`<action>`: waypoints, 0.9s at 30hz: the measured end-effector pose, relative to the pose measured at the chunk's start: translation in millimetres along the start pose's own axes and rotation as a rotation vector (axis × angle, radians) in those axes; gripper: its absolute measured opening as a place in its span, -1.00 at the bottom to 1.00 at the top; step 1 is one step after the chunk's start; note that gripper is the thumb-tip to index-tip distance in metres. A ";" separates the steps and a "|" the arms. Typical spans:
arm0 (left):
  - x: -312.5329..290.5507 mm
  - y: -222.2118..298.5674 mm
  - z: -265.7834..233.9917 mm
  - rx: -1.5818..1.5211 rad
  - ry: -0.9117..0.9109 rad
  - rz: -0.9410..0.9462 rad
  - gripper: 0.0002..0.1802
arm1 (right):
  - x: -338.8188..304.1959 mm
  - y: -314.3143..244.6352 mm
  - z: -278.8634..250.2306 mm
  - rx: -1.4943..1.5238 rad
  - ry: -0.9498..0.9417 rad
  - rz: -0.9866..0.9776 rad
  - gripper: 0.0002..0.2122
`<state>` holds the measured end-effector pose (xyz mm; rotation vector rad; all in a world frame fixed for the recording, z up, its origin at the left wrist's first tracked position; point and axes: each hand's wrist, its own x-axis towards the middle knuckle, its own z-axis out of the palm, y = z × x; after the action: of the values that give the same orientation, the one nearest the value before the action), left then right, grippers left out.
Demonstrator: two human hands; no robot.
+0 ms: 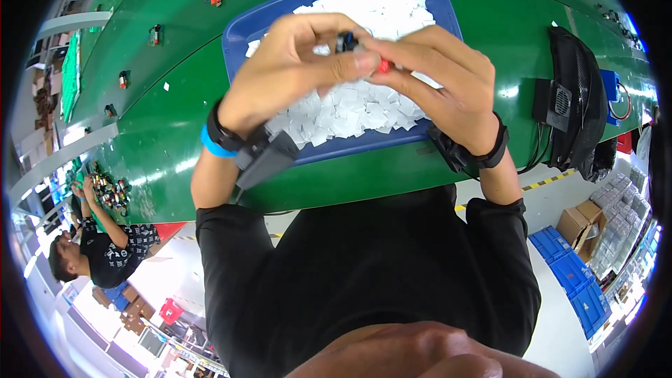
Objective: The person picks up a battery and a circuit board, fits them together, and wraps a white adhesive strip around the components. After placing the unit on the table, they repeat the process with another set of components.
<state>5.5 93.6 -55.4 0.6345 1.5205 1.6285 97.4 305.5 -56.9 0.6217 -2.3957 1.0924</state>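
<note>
Bare skin of the wearer fills the lower edge, closest to the camera, and above it spreads a black shirt (378, 259) whose sleeves reach toward a green table (175, 119). Both hands come together above a blue tray (364, 145) near the table's near edge. Fingertips of the left hand (280, 77) and the right hand (455, 73) are clamped on a small part (384, 66), dark toward the left and red toward the right; its exact shape is blurred and partly hidden by the fingers. Beneath them, small white squares (364, 108) cover the tray's floor in a loose heap.

Black and blue bands (217, 143) circle the left wrist; a black strap (493, 154) circles the right. Left of the tray, a spaced line of red-and-metal pieces (155, 35) runs toward the table's left end, where a co-worker (112, 255) reaches into a pile of similar pieces (110, 194). Toward the table's right end, a black box with a round grille (551, 105) sits beside a black bag (575, 91).
</note>
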 end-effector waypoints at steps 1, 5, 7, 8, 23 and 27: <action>9.3 3.4 -9.6 0.105 0.033 0.033 -0.68 | -0.7 0.9 0.2 -0.016 -0.012 0.024 -0.61; 59.1 17.5 -84.9 0.450 0.364 -0.027 -0.72 | 3.8 -6.7 8.6 0.055 0.050 0.132 -0.53; 92.3 9.3 -129.3 0.660 0.455 -0.211 -0.68 | 2.2 -5.5 7.6 0.065 0.028 0.121 -0.52; 104.4 -0.4 -142.9 0.773 0.427 -0.251 -0.68 | 0.5 -4.4 6.9 0.075 0.005 0.118 -0.51; 180.8 -20.2 -86.4 1.522 0.032 0.479 -0.74 | -4.5 1.9 7.3 0.044 -0.091 0.142 -0.63; 153.2 -12.3 -88.6 1.189 0.232 0.482 -0.71 | -8.8 5.1 6.3 0.056 -0.132 0.212 -0.68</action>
<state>-147.9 167.6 -105.1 1.5579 2.6302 0.9482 100.4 305.5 -68.5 0.4792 -2.6004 1.2440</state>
